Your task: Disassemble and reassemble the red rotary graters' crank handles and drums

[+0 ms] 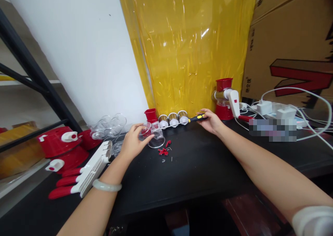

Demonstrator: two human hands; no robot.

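Note:
My left hand (133, 140) is closed around a clear plastic housing (156, 141) that stands on the black table. In my right hand (209, 122) is a screwdriver (195, 118) with a black and yellow handle, gripped by the fingers. Its long shaft points left, and the tip reaches the clear housing; whether it meets a screw is too small to tell. Small red parts (163, 152) and several tiny metal pieces (163, 160) lie just in front of the housing. Behind it are a red hopper (151, 115) and three metal grater drums (173, 119) with white ends.
At left, red bases (61, 144), white crank handles (90, 165) with red grips and more clear housings (110, 125) crowd the table. An assembled drum grater (224, 99) stands at right, beside white chargers and cables (264, 107). A yellow plastic sheet (192, 49) hangs behind.

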